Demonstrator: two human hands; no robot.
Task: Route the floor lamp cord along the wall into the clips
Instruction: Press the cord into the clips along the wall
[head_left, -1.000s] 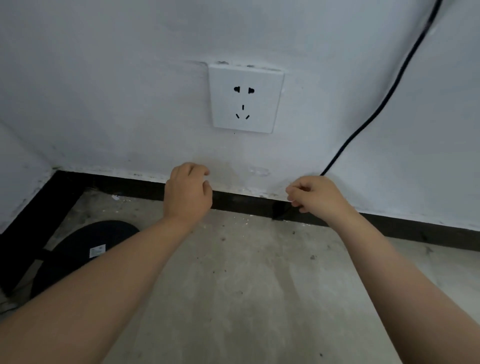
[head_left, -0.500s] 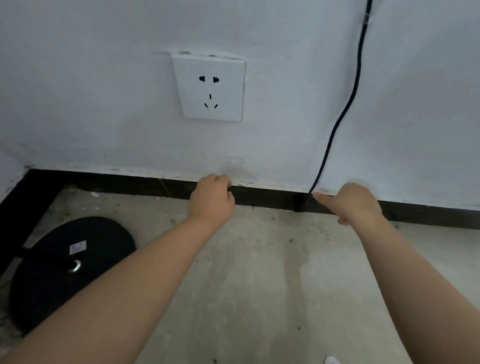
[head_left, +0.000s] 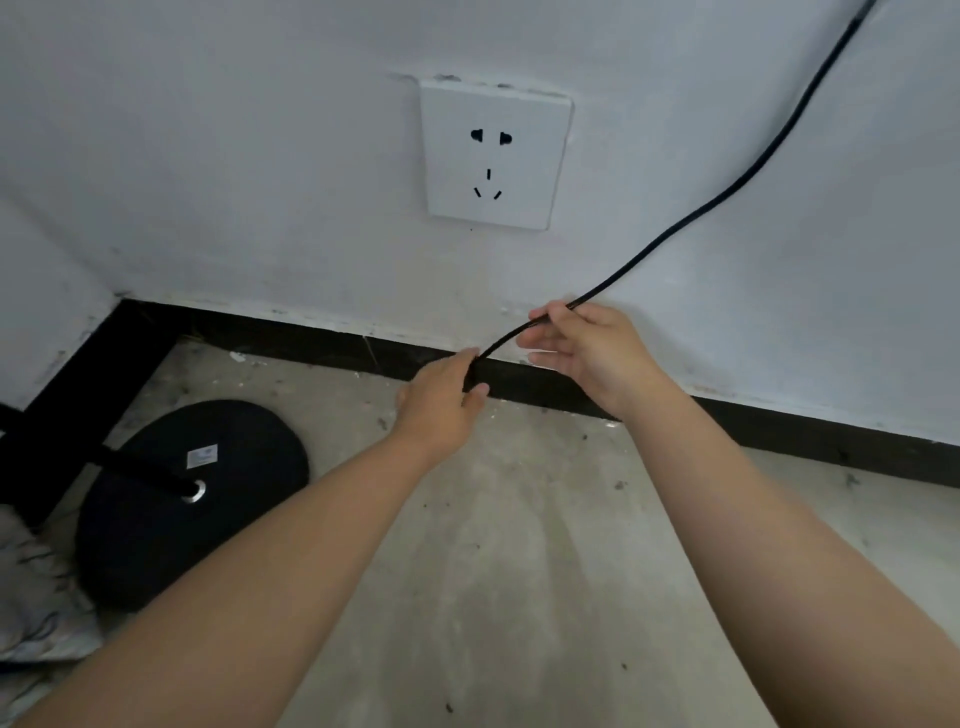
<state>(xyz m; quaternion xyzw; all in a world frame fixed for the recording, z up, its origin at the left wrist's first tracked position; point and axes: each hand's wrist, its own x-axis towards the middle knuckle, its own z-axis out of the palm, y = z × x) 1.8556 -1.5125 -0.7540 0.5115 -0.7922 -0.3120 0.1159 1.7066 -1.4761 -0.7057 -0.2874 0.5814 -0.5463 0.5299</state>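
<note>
Where both hands pinch it, the cord (head_left: 691, 218) slants up-right.

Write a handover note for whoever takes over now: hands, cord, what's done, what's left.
Left hand: closed on the black cord low at the black baseboard.
Right hand: pinching the same cord a little higher, with a short taut stretch between the hands.
Cord: rises from the right hand diagonally up the white wall and out of view at top right.
Lamp base: on the floor at left. Socket: nothing plugged in.
Done: cord in hand. No clips visible here.
Left: find the clips and press the cord in along the wall.
</note>
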